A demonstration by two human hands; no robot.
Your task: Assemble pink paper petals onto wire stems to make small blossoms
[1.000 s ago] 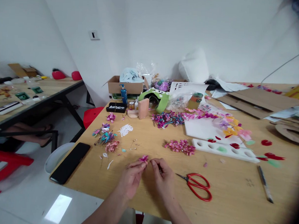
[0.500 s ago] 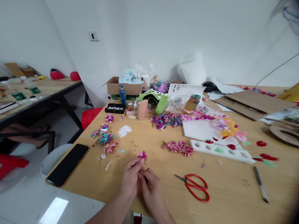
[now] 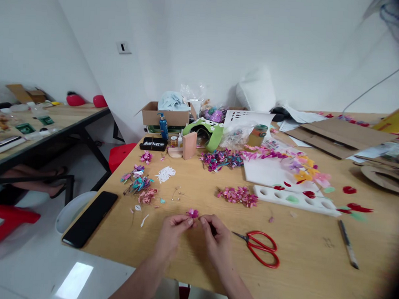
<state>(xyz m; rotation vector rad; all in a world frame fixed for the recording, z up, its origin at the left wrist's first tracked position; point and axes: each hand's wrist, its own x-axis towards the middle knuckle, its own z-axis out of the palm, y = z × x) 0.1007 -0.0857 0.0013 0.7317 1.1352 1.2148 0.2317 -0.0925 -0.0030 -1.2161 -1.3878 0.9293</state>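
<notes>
Between finger and thumb, my left hand (image 3: 173, 231) pinches a small magenta artificial flower (image 3: 192, 213) just above the table. Close beside it on the right, my right hand (image 3: 215, 235) is closed in a pinch too; what its fingertips hold, if anything, is too small to make out. Red-handled scissors (image 3: 263, 248) lie to the right of my right hand. Beyond the hands rests a cluster of pink flowers (image 3: 239, 196). Some loose stamens (image 3: 177, 193) and a white petal strip (image 3: 144, 220) lie on the left.
A black phone (image 3: 90, 219) lies at the table's left edge. White palette (image 3: 296, 200), brush (image 3: 348, 245) and cardboard sheets (image 3: 339, 135) occupy the right. Behind stand a wooden block (image 3: 189, 145), a blue pump bottle (image 3: 163, 126) and a cardboard box (image 3: 151, 114). Another person's legs show under the left table.
My hands were together with the flower held higher; now the right hand has moved to the right and up. The flower has come slightly lower and tilted.
</notes>
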